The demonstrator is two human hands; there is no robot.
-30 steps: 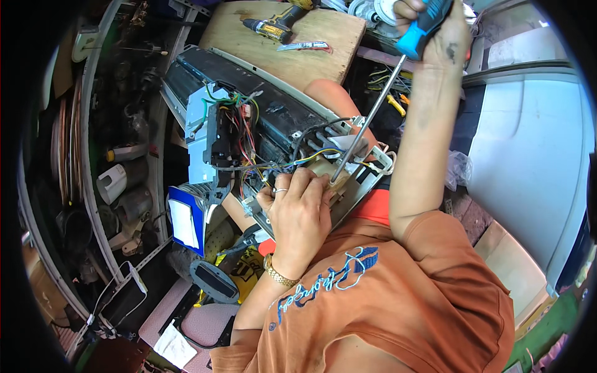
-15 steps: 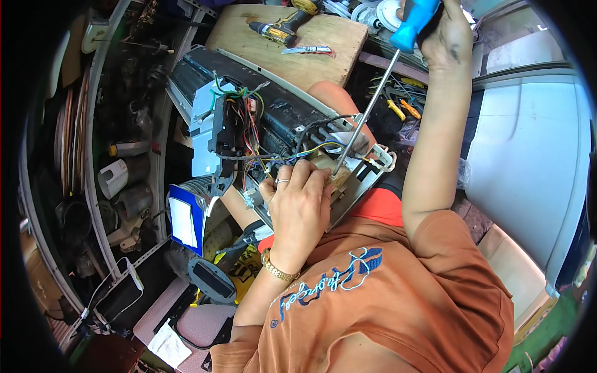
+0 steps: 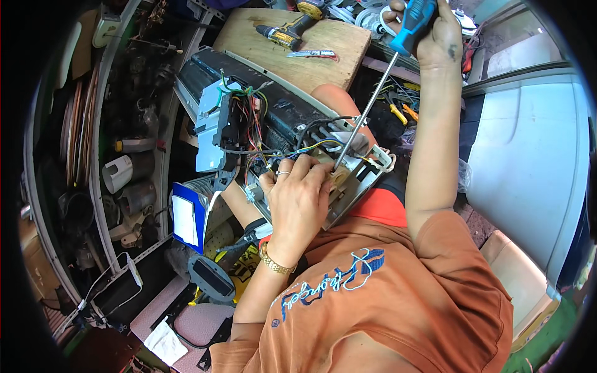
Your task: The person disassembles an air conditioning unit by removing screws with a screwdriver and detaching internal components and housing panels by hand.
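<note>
An indoor air-conditioner unit, its cover off, lies slantwise across my lap. My right hand, raised at the upper right, is closed round the blue handle of a long screwdriver. Its steel shank slopes down to a tan part at the unit's near right end; the tip itself is hidden. Bent over that part, beside the shank, are the fingers of my left hand, which wears a ring. Loose coloured wires run from a grey metal box toward my left hand.
A wooden board beyond the unit bears a cordless drill and a utility knife. Pliers lie among tools to the right. Shelving with parts stands left, a large white panel right. A blue box sits near the unit.
My right hand's grip on the handle has shifted, with fingers now showing on its far side. The shank stays on the tan part. My left hand has barely moved; the view has shifted slightly.
</note>
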